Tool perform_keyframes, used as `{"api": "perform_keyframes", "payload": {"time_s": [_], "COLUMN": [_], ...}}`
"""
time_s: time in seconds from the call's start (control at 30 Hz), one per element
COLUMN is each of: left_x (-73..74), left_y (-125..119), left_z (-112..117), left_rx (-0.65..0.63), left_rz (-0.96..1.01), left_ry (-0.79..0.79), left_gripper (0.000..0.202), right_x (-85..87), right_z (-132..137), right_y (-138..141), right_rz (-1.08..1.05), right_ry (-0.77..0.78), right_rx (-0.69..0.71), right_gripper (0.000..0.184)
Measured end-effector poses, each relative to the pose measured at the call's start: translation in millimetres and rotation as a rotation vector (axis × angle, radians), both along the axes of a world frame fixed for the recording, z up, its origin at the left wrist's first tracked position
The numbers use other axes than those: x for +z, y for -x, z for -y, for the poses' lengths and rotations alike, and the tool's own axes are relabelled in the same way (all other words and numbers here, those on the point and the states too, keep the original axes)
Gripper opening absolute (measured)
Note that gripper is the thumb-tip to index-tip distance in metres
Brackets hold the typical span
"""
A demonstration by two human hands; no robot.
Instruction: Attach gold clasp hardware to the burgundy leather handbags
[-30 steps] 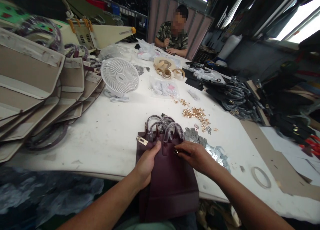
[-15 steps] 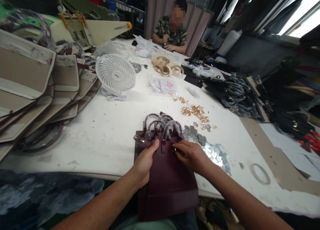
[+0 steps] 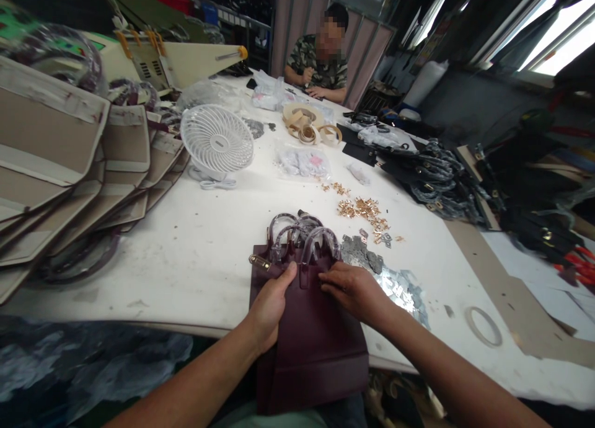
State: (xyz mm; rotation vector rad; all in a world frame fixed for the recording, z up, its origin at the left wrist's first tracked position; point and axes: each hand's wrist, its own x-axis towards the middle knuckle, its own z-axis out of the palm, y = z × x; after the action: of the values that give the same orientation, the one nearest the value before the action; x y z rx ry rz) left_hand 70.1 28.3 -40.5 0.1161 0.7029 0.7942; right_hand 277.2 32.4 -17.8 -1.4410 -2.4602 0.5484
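Observation:
A stack of dark burgundy handbag panels (image 3: 320, 341) lies over the table's front edge and my lap. Several handles (image 3: 320, 236) in clear plastic wrap stand up from its top. My left hand (image 3: 272, 304) grips the panels' left side, thumb on the front face beside a handle tab. A strap end with a gold metal plate (image 3: 260, 262) sticks out to the left of that thumb. My right hand (image 3: 351, 288) is closed, its fingertips pressed to the front face right of the tab. Whatever those fingers pinch is hidden.
Gold fasteners (image 3: 365, 211) and flat metal plates (image 3: 402, 291) lie loose beyond my right hand. A white fan (image 3: 217, 139) and stacked bag panels (image 3: 41, 149) stand left. Tape rolls (image 3: 304, 124) lie farther back; black handled pieces (image 3: 437, 173) lie right. A person (image 3: 320, 62) sits opposite.
My right fingers have shifted slightly on the panel and now cover the small shiny metal piece that showed at their tips. My left hand keeps its grip.

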Motion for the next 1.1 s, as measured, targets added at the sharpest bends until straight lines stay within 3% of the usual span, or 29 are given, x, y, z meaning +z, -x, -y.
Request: {"api": "perform_keyframes", "payload": {"time_s": [0.37, 0.7, 0.83, 0.97, 1.1], "left_x": [-14.4, -9.8, -9.3, -7.0, -2.0], "left_y": [-0.8, 0.9, 1.3, 2.6, 6.1], "left_z": [5.7, 1.6, 1.5, 0.1, -0.7], "left_rx": [0.016, 0.037, 0.051, -0.002, 0.002], "left_rz": [-0.182, -0.193, -0.231, -0.245, -0.292], "left_ry": [-0.141, -0.122, -0.070, -0.063, -0.151], "left_gripper": [0.047, 0.042, 0.040, 0.042, 0.042], "right_x": [9.9, -5.4, -5.6, 9.5, 34.2], "right_z": [2.2, 11.1, 24.8, 29.5, 23.2], "right_y": [0.4, 13.1, 26.7, 39.5, 28.9], "right_rz": [-0.083, -0.072, 0.164, 0.267, -0.091], "right_ry": [0.096, -0.066, -0.200, -0.221, -0.293], "right_rx": [0.007, -0.169, -0.130, -0.134, -0.181], "right_gripper": [0.016, 0.014, 0.014, 0.015, 0.016]}}
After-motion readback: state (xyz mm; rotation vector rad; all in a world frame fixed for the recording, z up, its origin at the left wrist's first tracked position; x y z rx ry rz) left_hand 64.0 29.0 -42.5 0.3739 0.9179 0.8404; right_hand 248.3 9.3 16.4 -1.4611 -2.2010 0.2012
